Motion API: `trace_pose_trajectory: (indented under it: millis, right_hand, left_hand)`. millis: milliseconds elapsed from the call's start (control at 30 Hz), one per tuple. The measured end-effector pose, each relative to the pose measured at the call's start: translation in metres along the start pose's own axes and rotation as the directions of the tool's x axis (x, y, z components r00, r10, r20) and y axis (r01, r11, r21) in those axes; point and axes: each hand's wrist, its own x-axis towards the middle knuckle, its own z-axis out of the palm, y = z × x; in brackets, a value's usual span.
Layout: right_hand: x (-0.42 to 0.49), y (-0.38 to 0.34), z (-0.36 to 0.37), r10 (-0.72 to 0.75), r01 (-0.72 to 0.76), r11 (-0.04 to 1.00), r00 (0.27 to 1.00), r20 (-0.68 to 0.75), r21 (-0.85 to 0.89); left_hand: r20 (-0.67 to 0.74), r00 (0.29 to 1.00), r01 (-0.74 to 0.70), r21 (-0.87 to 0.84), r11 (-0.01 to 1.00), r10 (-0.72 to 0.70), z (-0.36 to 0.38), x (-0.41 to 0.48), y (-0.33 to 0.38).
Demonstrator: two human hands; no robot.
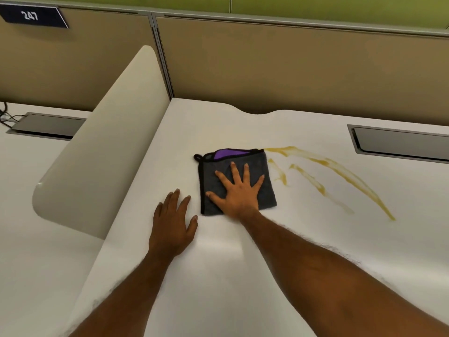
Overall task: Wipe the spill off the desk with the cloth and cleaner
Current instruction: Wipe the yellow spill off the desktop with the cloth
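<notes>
A folded grey cloth (257,166) with black trim and a purple inner side lies flat on the white desk (243,263). My right hand (239,192) presses down on it, palm flat, fingers spread. Yellow-brown spill streaks (340,169) curve across the desk just right of the cloth, from its top right corner toward the near right. My left hand (173,221) rests flat on the bare desk left of the cloth, holding nothing. No cleaner bottle is in view.
A cream rounded divider panel (102,147) stands along the desk's left side. A grey cable hatch (401,144) is set into the desk at the back right, another hatch (48,125) on the neighbouring desk at left. Tan partition walls (291,69) close the back.
</notes>
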Motion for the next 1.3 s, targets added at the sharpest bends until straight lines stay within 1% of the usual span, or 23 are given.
trace_pose_trajectory:
  millis: [67,133,200,267,333,367,400,467,533,567,600,633,733,800,867,967,1000,1067,1133,1233,1267,1300]
  right_hand:
    - [0.001,-0.001,-0.001,0.055,-0.055,0.998,0.998,0.006,-0.02]
    - [-0.008,-0.006,0.001,0.041,-0.041,0.999,0.999,0.02,-0.032]
    - [-0.022,-0.007,0.005,-0.034,0.035,0.998,0.999,0.02,-0.045]
    - [-0.034,0.002,0.007,-0.14,0.141,0.987,0.99,0.022,-0.071]
    - [-0.035,0.02,0.004,-0.183,0.184,0.981,0.983,0.014,-0.067]
    - [-0.034,0.03,0.002,-0.16,0.159,0.986,0.987,-0.003,-0.058]
    - [-0.03,0.04,0.0,-0.104,0.103,0.994,0.994,-0.025,-0.044]
    - [-0.021,0.053,-0.003,0.05,-0.051,0.999,0.997,-0.055,-0.011]
    - [-0.012,0.05,-0.004,0.178,-0.178,0.984,0.982,-0.059,0.011]
    - [-0.01,0.042,-0.005,0.21,-0.21,0.978,0.976,-0.057,0.016]
    - [-0.01,0.032,-0.004,0.213,-0.213,0.977,0.976,-0.047,0.014]
    - [-0.013,0.023,-0.002,0.18,-0.181,0.984,0.983,-0.034,-0.004]
    - [-0.022,0.016,0.004,-0.018,0.017,0.998,1.0,-0.003,-0.067]
    - [-0.019,0.031,0.0,-0.052,0.051,0.998,0.999,-0.014,-0.045]
    - [-0.014,0.048,-0.004,0.024,-0.025,0.999,0.999,-0.03,-0.029]
    - [-0.004,0.057,-0.007,0.21,-0.209,0.978,0.977,-0.05,0.025]
    - [-0.001,0.054,-0.008,0.246,-0.244,0.969,0.968,-0.051,0.044]
    - [-0.001,0.04,-0.007,0.275,-0.273,0.961,0.961,-0.039,0.042]
    - [-0.009,0.029,-0.002,0.218,-0.217,0.976,0.976,-0.025,0.008]
    - [-0.022,0.038,0.003,0.037,-0.037,0.998,0.999,-0.012,-0.055]
    - [-0.023,0.048,0.002,0.006,-0.008,0.998,1.0,-0.02,-0.059]
    - [-0.021,0.057,0.0,0.006,-0.008,0.998,0.999,-0.034,-0.055]
  left_hand:
    - [-0.013,1.0,0.012,-0.021,1.0,-0.012,0.001,0.002,-0.001]
    - [-0.043,0.999,0.002,-0.031,1.0,-0.003,0.005,-0.001,-0.002]
    - [-0.051,0.999,-0.001,-0.045,0.999,-0.002,0.006,-0.003,-0.002]
    - [-0.046,0.999,-0.002,-0.048,0.999,-0.001,0.006,-0.002,-0.002]
    - [-0.049,0.999,-0.009,-0.047,0.999,0.007,0.005,0.0,-0.003]
    - [-0.049,0.999,-0.012,-0.043,0.999,0.01,0.005,-0.001,-0.003]
    - [-0.051,0.999,-0.014,-0.038,0.999,0.012,0.006,-0.001,-0.004]
    - [-0.06,0.998,-0.016,-0.033,0.999,0.014,0.007,-0.001,-0.003]
    - [-0.068,0.998,-0.017,-0.033,0.999,0.014,0.008,0.001,-0.004]
    - [-0.07,0.997,-0.018,-0.033,0.999,0.016,0.008,0.002,-0.004]
    - [-0.069,0.997,-0.02,-0.032,0.999,0.017,0.009,0.002,-0.005]
    - [-0.067,0.998,-0.02,-0.033,0.999,0.017,0.009,0.001,-0.005]
    - [-0.062,0.998,-0.008,-0.042,0.999,0.005,0.006,0.001,-0.003]
    - [-0.053,0.999,0.0,-0.037,0.999,-0.002,0.005,0.002,-0.002]
    - [-0.045,0.999,0.006,-0.022,1.0,-0.007,0.005,0.002,-0.003]
    - [-0.057,0.998,0.006,0.006,1.0,-0.006,0.003,0.003,-0.001]
    - [-0.062,0.998,0.009,0.014,1.0,-0.008,0.002,0.006,-0.001]
    - [-0.06,0.998,0.002,0.022,1.0,-0.001,0.0,0.015,0.001]
    - [-0.053,0.998,-0.017,0.019,1.0,0.018,-0.001,0.032,0.004]
    - [-0.033,0.999,-0.003,-0.018,1.0,0.002,0.003,0.062,0.016]
    - [-0.031,0.999,0.019,-0.044,0.999,-0.02,0.005,0.069,0.021]
    - [-0.037,0.998,0.04,-0.062,0.997,-0.043,0.008,0.074,0.027]
